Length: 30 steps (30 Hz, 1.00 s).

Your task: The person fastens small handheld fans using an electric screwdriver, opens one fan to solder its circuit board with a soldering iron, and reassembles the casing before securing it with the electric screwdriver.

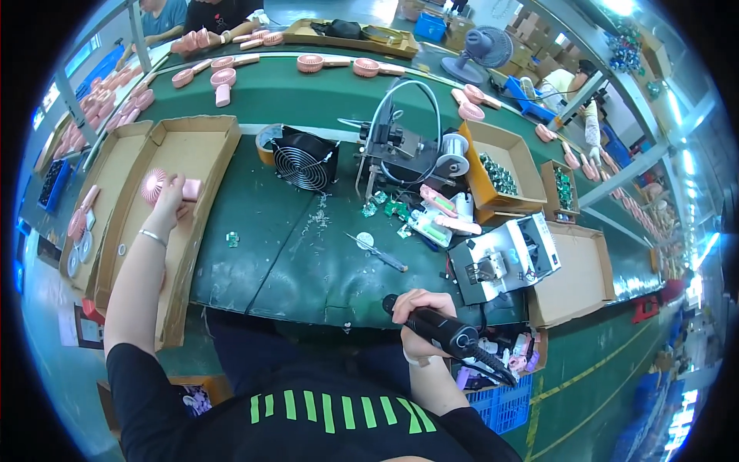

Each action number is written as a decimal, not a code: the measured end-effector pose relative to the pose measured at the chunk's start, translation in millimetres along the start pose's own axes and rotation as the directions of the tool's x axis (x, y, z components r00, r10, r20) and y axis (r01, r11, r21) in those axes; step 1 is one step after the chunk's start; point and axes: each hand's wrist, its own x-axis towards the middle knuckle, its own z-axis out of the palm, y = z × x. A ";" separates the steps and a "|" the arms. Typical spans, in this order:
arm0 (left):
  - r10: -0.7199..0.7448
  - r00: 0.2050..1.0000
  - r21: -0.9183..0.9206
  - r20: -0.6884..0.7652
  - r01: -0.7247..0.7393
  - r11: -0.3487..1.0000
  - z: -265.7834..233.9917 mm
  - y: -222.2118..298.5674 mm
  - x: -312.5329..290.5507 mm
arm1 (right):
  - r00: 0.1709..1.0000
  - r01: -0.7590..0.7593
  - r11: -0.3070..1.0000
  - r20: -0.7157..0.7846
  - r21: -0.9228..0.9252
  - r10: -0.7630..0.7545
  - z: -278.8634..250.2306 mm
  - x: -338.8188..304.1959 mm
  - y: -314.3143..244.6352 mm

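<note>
My left hand (171,202) is over the long cardboard tray (202,142) at the left. Its fingers are closed around the neck of a pink handheld fan (152,185), whose round grille shows on one side of the hand and its handle on the other. Near the front edge of the green bench, my right hand (422,306) is wrapped around a black electric screwdriver (443,331). The screwdriver's cord end points down to the right, and a dark tip sticks out past my fingers.
Mid-bench lie a small screwdriver (389,259), a white disc (364,240) and green circuit boards (396,208). Behind them stand a black square fan (305,160) and a soldering-wire feeder (408,142). A grey metal machine (504,258) is at the right. Pink fans (310,63) line the green conveyor (269,88).
</note>
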 end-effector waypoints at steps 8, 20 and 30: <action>0.194 0.980 -0.018 -0.036 -0.194 0.981 -2.8 34.0 -112.3 | 0.998 -0.059 0.997 -0.024 0.052 0.060 1.5 8.3 1.7; 0.524 0.722 -0.549 0.451 -0.238 0.801 98.2 26.4 -312.4 | 0.984 -0.138 0.988 -0.101 0.066 0.144 -0.7 11.8 7.4; 0.594 0.547 -0.669 0.589 -0.082 0.739 148.1 -5.2 -338.3 | 0.964 -0.229 0.973 -0.134 0.017 0.229 -1.0 14.5 4.1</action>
